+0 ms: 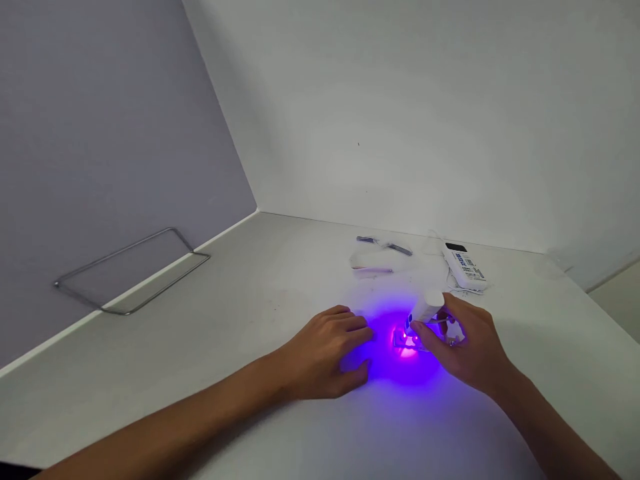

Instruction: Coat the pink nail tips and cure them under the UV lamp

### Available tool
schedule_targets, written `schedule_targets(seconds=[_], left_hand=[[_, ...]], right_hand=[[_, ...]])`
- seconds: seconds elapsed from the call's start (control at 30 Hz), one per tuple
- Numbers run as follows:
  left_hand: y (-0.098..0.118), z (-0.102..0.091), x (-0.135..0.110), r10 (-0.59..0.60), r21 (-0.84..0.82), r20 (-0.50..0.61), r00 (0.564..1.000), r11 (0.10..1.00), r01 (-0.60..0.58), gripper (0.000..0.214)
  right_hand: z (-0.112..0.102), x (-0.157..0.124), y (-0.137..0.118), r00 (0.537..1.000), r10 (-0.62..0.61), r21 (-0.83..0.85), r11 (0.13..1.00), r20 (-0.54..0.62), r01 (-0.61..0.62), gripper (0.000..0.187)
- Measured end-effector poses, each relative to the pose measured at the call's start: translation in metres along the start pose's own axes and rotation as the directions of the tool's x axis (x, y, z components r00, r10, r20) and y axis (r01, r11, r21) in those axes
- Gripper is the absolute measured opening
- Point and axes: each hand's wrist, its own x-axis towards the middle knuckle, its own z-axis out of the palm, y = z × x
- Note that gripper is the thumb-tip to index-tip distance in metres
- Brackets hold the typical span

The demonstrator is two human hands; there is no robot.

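In our right hand (470, 343) we grip a small white lamp (426, 307), thumb on the near side. It is short and smooth with a rounded top and a dark blue mark low on its side, and it tilts down toward the table (225, 337), just right of the middle of our view. Violet light spreads beneath it, with bright pink spots on a small flat piece (400, 339) directly under its lower end; the glare hides that piece's details. Our left hand (330, 350) grasps nothing that we can see: its fingers are loosely bent, the thumb apart, and the fingertips reach the edge of the glow.

The table ends at a white wall (425, 133) behind and a grey panel (100, 133) on the left; its right edge slants away beyond our right hand. We have broad bare room left of our left forearm, between our forearms, and to the right.

We count two hands, one lamp, one white device (467, 268) with a black window near the wall, three thin strips (373, 270), two dark and one pinkish, and one metal wire frame (133, 312) by the panel.
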Motion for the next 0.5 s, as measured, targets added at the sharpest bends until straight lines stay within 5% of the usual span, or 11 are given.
schedule_targets(seconds=[0.5], left_hand=[[-0.0014, 0.0015, -0.0043, -0.046, 0.016, -0.023, 0.999, 0.999, 0.046, 0.015]], right_hand=[[-0.0014, -0.0001, 0.0001, 1.000, 0.004, 0.013, 1.000, 0.019, -0.004, 0.020]])
